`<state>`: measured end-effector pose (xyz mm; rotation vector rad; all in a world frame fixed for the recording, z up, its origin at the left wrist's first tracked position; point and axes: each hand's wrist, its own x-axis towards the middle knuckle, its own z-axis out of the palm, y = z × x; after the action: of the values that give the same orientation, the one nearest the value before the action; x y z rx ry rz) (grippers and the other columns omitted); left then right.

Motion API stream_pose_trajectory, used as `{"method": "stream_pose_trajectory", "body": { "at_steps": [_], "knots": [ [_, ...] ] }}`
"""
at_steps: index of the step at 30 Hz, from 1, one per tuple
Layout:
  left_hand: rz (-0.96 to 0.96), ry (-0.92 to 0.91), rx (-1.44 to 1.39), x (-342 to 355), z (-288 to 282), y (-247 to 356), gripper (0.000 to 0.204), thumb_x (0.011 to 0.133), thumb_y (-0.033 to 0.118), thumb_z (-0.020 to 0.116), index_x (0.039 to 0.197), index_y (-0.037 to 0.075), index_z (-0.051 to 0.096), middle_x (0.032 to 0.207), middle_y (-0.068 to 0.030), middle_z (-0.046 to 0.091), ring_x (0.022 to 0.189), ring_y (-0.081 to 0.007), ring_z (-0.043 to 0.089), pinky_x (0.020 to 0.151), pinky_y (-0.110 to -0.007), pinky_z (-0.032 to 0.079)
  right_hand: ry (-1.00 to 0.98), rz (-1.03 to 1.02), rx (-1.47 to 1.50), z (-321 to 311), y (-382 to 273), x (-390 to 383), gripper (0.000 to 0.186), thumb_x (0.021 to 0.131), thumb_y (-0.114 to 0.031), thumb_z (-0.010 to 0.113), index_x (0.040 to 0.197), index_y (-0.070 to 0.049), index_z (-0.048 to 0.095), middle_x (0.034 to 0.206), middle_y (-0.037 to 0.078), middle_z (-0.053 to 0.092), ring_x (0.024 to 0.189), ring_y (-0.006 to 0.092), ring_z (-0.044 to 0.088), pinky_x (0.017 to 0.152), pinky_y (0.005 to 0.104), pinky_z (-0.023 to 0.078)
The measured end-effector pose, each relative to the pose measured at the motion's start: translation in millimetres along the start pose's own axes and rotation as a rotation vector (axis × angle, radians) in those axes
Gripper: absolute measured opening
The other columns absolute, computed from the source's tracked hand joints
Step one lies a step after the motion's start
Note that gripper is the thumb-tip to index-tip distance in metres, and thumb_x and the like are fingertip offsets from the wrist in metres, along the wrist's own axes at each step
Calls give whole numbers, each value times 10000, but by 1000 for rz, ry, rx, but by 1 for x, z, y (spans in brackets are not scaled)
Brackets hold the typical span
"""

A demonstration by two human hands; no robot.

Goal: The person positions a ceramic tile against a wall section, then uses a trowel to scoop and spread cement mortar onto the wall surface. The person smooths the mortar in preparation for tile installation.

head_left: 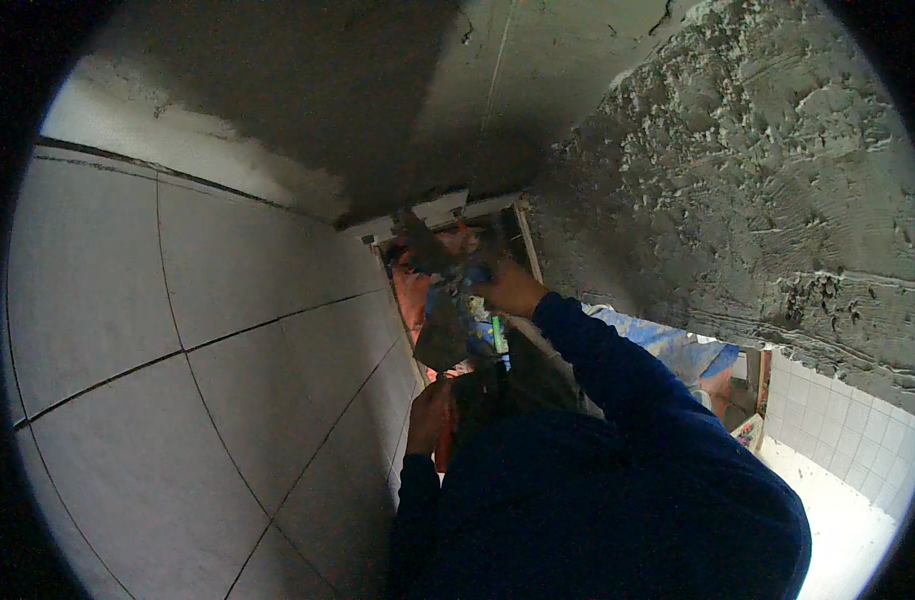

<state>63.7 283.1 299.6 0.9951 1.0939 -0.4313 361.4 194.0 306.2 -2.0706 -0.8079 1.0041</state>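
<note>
My right hand (515, 290) is closed round what looks like the blue handle of a trowel (424, 243), whose dark, mortar-smeared blade points up and left. Lower down, my left hand (429, 418) has its fingers closed at the bottom of a flat grey plate (445, 335), which is tilted up between my hands. A lumpy grey patch, apparently mortar, lies near the plate's upper edge. Shade and blur hide the fine detail of both grips.
Large pale tiles (227, 390) cover the wall at left. Rough wet-looking mortar (767, 170) coats the surface at right, with smoother grey plaster (377, 80) above. Blue sheeting (667, 345) and small white wall tiles (847, 420) show at lower right.
</note>
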Motion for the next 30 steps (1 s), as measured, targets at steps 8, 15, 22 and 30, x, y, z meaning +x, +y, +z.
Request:
{"method": "stream_pose_trajectory", "body": {
  "at_steps": [8, 15, 22, 30],
  "knots": [
    [18, -6, -28, -8, 3, 5, 387, 1028, 480, 595, 988, 99, 647, 700, -1, 572, 575, -126, 576, 519, -298, 459, -22, 12, -25, -2, -26, 4, 482, 915, -280, 643, 1278, 33, 600, 1134, 275, 698, 941, 417, 719, 819, 509, 591],
    [23, 9, -29, -6, 6, 6, 345, 1038, 440, 595, 1041, 104, 672, 704, 5, 568, 561, -115, 567, 491, -290, 451, 18, -23, -696, 9, -39, 9, 295, 879, -227, 647, 1086, -30, 717, 1042, 237, 728, 873, 408, 736, 753, 523, 616],
    [90, -4, -1, -8, 7, 7, 354, 1037, 456, 600, 1080, 114, 682, 706, 22, 551, 557, -103, 547, 497, -282, 445, -194, 50, -876, -26, -60, 12, 397, 913, -207, 592, 1292, -119, 669, 1128, 182, 739, 1067, 385, 704, 798, 512, 621],
    [231, -42, 73, -5, 3, 0, 388, 1032, 474, 598, 1105, 103, 683, 700, 7, 558, 572, -112, 547, 515, -298, 440, 91, -86, -773, -42, -59, -5, 172, 865, -141, 625, 885, -44, 766, 915, 200, 758, 838, 367, 760, 711, 495, 615]
  ]
}}
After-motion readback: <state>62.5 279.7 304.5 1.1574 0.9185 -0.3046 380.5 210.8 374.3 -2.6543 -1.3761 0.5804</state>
